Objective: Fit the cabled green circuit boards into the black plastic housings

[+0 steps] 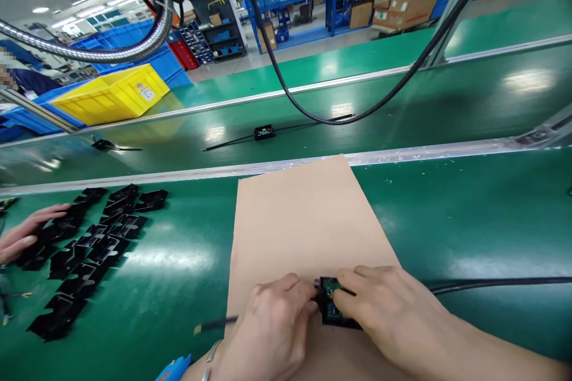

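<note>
Circuit-board housing [329, 303], at five o'clock, sits above green bench [456, 220] and cardboard sheet [299, 226]; black plastic pieces [107, 248] spread around eight o'clock. Left hand [274, 321] has fingers closed at its nine-o'clock end — right hand [386, 303] rests bent fingers on its three-o'clock side.

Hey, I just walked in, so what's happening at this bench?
A person has both hands at a small open black box with a circuit board inside, over a cardboard sheet. The left hand is at its left end, and the right hand's fingers reach into it. Off to the left, someone else's hand rests by rows of black parts.
</note>
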The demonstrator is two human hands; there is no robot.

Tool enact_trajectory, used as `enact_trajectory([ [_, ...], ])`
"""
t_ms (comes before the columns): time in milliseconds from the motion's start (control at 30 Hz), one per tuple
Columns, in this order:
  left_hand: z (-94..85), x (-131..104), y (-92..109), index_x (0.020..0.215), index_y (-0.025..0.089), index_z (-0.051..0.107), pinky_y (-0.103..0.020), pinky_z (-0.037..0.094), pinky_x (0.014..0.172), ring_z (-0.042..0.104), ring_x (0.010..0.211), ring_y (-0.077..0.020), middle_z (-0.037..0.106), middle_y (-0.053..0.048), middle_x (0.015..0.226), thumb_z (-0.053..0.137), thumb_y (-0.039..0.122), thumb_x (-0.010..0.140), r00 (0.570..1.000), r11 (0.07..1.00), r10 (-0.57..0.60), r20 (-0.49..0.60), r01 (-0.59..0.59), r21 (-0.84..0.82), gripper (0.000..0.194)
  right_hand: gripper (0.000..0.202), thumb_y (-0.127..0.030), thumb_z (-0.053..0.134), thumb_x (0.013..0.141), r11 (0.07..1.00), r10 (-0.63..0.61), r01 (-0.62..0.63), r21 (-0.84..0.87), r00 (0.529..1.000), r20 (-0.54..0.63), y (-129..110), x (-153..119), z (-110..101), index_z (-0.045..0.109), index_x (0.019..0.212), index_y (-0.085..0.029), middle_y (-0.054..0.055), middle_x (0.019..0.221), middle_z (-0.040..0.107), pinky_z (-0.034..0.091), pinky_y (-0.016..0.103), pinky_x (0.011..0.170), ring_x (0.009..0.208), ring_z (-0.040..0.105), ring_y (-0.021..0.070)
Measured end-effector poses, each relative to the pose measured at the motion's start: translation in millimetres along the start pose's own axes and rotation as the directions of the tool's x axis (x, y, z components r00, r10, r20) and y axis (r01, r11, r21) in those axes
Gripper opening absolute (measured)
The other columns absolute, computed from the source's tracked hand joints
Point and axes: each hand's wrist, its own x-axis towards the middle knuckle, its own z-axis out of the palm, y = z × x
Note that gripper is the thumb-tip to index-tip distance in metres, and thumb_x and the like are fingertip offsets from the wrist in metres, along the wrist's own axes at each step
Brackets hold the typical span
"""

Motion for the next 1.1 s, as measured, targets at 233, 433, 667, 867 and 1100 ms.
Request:
enact_trajectory([
  [233,18.9,-0.8,-1.1,0.091,0.019,0.058,-0.029,0.045,0.052,0.058,0.056,-0.0181,0.061,-0.003,0.070,0.035,0.006,0.085,0.977,0.975,0.153,-0.146,-0.126,0.182,0.027,0.019,-0.014,0.060,0.082,0.996,-0.049,0.059,0.074,0.991,-0.122,5.1,-1.6,6.0,0.051,0.065,-0.019,0.000,0.070,0.056,0.020,0.033,0.056,0.072,0.043,0.0177],
  [433,29.3,-4.0,-1.7,0.096,0.018,0.055,-0.031,0.047,0.050,0.059,0.054,-0.0192,0.061,-0.003,0.068,0.037,0.004,0.080,0.940,0.931,0.227,-0.255,-0.132,0.340,0.028,0.017,-0.014,0.057,0.086,0.990,-0.037,0.062,0.123,0.981,-0.193,3.4,-4.7,9.9,0.050,0.072,-0.019,-0.002,0.070,0.056,0.022,0.033,0.058,0.071,0.041,0.0163],
  [667,38.2,-7.3,0.9,0.106,0.008,0.056,-0.030,0.044,0.052,0.057,0.056,-0.0187,0.060,-0.006,0.070,0.041,0.003,0.080,0.921,0.670,0.363,-0.144,-0.151,0.727,0.031,0.006,-0.017,0.059,0.086,0.996,-0.083,0.088,0.020,0.981,-0.174,0.6,-7.8,8.0,0.054,0.085,-0.021,-0.002,0.072,0.057,0.025,0.034,0.058,0.073,0.044,0.0168],
  [867,31.5,-3.0,14.9,0.094,0.008,0.061,-0.030,0.043,0.049,0.053,0.054,-0.0188,0.058,-0.007,0.067,0.043,0.003,0.078,0.940,0.472,0.339,0.049,-0.215,0.855,0.024,0.008,-0.015,0.061,0.081,0.993,-0.110,0.103,-0.065,0.987,-0.118,-1.4,0.5,5.6,0.058,0.076,-0.019,0.003,0.076,0.057,0.025,0.033,0.053,0.077,0.046,0.0198],
  [1100,29.9,-8.8,-2.4,0.103,0.011,0.059,-0.032,0.048,0.062,0.054,0.067,-0.0191,0.060,-0.007,0.080,0.040,0.002,0.087,0.944,0.721,0.325,-0.059,-0.207,0.661,0.027,0.007,-0.015,0.058,0.083,0.983,-0.106,0.089,-0.162,0.990,-0.094,-7.5,1.9,-1.0,0.065,0.084,-0.017,0.007,0.083,0.056,0.028,0.032,0.053,0.080,0.048,0.0215],
])
